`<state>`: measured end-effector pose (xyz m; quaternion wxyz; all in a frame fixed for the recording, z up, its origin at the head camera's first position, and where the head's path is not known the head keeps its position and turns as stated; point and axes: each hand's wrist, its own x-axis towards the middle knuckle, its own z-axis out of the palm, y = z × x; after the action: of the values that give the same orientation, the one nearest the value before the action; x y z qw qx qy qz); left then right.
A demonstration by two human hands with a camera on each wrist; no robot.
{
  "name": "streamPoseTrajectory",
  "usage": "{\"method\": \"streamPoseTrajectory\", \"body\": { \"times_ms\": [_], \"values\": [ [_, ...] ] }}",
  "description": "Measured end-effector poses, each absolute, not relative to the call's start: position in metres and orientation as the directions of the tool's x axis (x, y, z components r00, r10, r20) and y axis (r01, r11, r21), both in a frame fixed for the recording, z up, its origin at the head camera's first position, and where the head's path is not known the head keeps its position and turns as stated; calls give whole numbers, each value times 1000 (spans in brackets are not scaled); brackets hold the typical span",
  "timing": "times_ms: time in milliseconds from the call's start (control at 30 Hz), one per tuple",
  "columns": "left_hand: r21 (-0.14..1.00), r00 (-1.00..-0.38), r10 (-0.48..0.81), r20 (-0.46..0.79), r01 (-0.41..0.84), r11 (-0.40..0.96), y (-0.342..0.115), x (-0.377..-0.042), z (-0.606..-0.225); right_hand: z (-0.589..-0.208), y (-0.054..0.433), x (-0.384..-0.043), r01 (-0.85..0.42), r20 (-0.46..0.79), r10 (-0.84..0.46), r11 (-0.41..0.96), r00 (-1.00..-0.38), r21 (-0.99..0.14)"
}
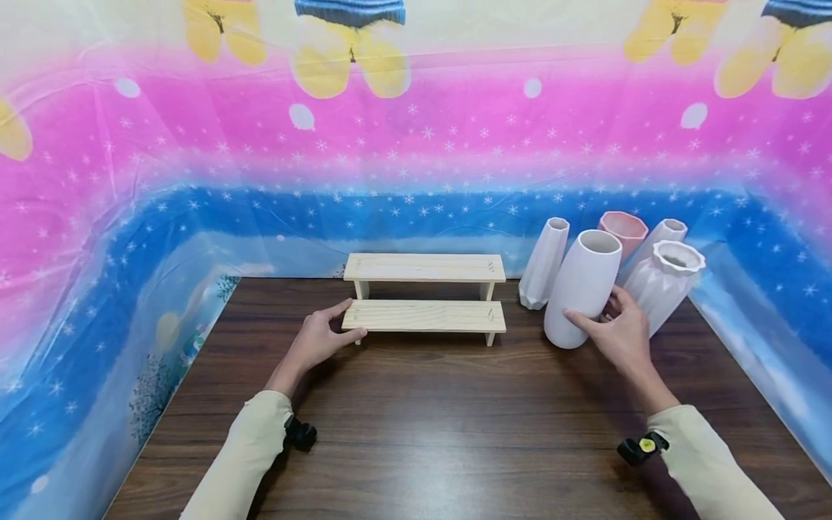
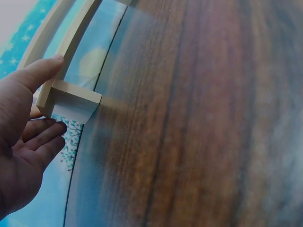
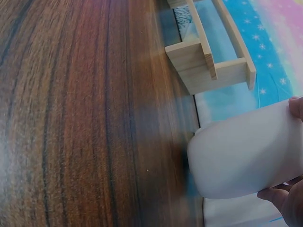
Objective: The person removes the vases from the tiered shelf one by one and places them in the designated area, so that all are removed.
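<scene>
A two-step pale wooden stand is at the table's back edge. At the left end of its lower board, my left hand pinches the board, thumb at the front edge and index finger at the rear corner. The left wrist view shows this thumb over the board, with the other fingers loosely bent below. To the right, my right hand grips a smooth white vase low on its body, thumb in front and fingers behind. In the right wrist view the vase shows its rounded base; whether it touches the table is unclear.
Behind the held vase stand a slim white faceted vase, a pink vase, another slim white vase and a white vase with a scalloped rim. A patterned cloth hangs around the dark wooden table.
</scene>
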<state>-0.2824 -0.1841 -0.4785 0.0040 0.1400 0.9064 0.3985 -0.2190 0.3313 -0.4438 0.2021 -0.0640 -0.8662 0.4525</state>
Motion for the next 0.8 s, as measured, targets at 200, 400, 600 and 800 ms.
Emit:
{"method": "streamPoseTrajectory", "body": {
  "times_ms": [200, 400, 600, 800],
  "values": [
    [722, -961, 258, 99, 248, 646, -183, -281, -478, -448, 334, -219, -57, 288, 304, 593, -908, -803],
    [719, -960, 261, 100, 251, 649, -183, -281, -478, -450, 336, -219, -41, 267, 310, 581, -913, -813],
    [718, -960, 259, 107, 255, 648, -183, -282, -478, -450, 339, -219, -47, 256, 296, 567, -920, -822],
    [715, -960, 260, 107, 256, 651, -183, -282, -479, -453, 343, -221, -39, 239, 296, 550, -925, -834]
  ]
}}
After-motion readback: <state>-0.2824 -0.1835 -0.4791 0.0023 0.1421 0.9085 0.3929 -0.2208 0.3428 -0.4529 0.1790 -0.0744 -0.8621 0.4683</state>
